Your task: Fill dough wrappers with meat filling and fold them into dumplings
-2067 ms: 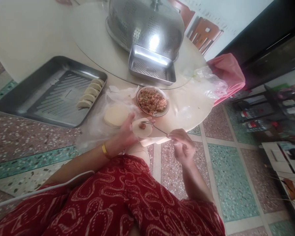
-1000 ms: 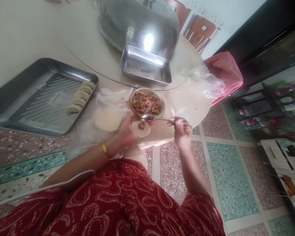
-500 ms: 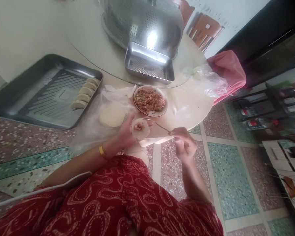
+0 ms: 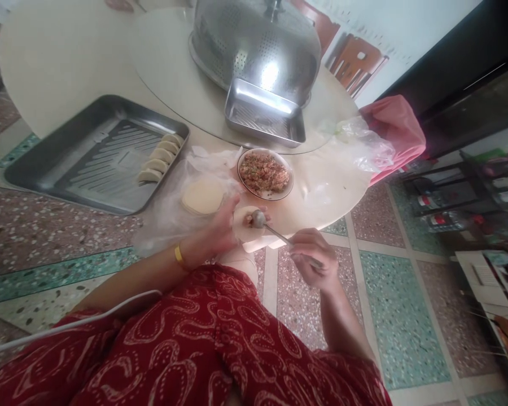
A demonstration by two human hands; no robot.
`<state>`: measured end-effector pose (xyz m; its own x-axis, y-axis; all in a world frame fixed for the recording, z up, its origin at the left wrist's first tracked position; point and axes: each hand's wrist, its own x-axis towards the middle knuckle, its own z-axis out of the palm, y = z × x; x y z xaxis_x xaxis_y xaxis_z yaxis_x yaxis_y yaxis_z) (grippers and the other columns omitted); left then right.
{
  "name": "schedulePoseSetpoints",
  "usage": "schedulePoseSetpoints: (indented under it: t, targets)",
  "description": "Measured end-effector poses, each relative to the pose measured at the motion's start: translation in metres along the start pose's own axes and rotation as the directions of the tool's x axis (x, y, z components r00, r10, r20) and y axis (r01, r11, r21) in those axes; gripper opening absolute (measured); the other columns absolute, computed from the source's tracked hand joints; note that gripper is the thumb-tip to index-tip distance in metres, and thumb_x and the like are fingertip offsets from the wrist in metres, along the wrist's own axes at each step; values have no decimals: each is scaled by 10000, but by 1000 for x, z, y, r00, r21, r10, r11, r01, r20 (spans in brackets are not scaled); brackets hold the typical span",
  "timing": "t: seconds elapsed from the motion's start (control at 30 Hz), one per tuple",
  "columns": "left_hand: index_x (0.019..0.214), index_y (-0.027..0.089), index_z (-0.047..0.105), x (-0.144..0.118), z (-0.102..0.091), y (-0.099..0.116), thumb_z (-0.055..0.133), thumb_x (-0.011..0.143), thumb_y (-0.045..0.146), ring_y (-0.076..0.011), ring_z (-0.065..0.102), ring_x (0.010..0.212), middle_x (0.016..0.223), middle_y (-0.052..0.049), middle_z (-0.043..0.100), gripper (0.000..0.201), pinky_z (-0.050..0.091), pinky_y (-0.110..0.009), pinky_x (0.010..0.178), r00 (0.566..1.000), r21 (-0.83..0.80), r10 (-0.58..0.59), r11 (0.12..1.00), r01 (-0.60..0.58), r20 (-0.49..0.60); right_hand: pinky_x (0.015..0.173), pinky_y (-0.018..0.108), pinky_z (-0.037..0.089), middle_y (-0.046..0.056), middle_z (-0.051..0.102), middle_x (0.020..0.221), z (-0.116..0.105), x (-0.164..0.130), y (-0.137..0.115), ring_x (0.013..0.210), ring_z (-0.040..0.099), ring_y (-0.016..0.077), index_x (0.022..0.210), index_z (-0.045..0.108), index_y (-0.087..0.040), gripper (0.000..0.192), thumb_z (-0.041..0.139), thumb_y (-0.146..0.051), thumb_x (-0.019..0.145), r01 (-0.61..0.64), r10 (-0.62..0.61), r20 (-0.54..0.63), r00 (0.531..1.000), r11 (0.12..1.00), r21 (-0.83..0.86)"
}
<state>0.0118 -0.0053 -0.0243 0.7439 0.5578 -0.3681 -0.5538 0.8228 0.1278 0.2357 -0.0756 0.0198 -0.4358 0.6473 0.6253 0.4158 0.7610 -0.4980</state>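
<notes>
My left hand [image 4: 223, 228] holds a round dumpling wrapper [image 4: 246, 230] over its palm and fingers, with a small heap of filling [image 4: 249, 219] in the middle. In my right hand [image 4: 313, 256], closed round its handle, is a metal spoon [image 4: 259, 219]; the back of its bowl faces up and presses on the filling. Just beyond stands a bowl of chopped filling [image 4: 265, 173]. A stack of wrappers [image 4: 202, 196] lies on clear plastic to the left of it.
A large metal tray [image 4: 110, 206] at the left holds several folded dumplings [image 4: 163, 155]. Behind the bowl, a smaller metal pan [image 4: 262, 138] leans near a perforated metal dome cover [image 4: 254, 51]. Plastic bags [image 4: 389, 135] lie at the table's right edge.
The spoon has come round onto the filling, its bowl now over the wrapper's middle. My right hand has shifted slightly nearer to me. The whole view has shifted a little.
</notes>
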Motion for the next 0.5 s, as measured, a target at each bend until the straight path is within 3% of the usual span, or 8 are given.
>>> schedulePoseSetpoints:
  t: [0.3,0.4,0.5]
  targets:
    - [1420,29,493,-4,6,1,242,1007,617,-321,675,1117,1151,-231,710,761,481,-456,1017,998,2,23,1000,-23,53,667,384,586,13,724,872,4,-2,-3,799,667,206,1098,685,-304,341,609,-97,837,-3,6,-46,999,997,74]
    - [1412,23,497,-7,7,1,272,1001,623,-327,683,1088,1138,-234,712,761,505,-456,985,999,-5,20,1000,-19,42,645,368,583,-9,735,846,7,-3,0,773,677,194,1123,688,-332,351,608,-111,862,3,1,-52,999,997,74]
    - [1370,14,534,-8,8,1,285,1005,609,-297,708,985,1055,-215,736,741,551,-409,903,999,-9,45,999,-45,8,641,393,581,-6,754,830,6,-6,3,758,700,206,1105,706,-340,274,607,-181,905,-43,53,-161,985,997,65]
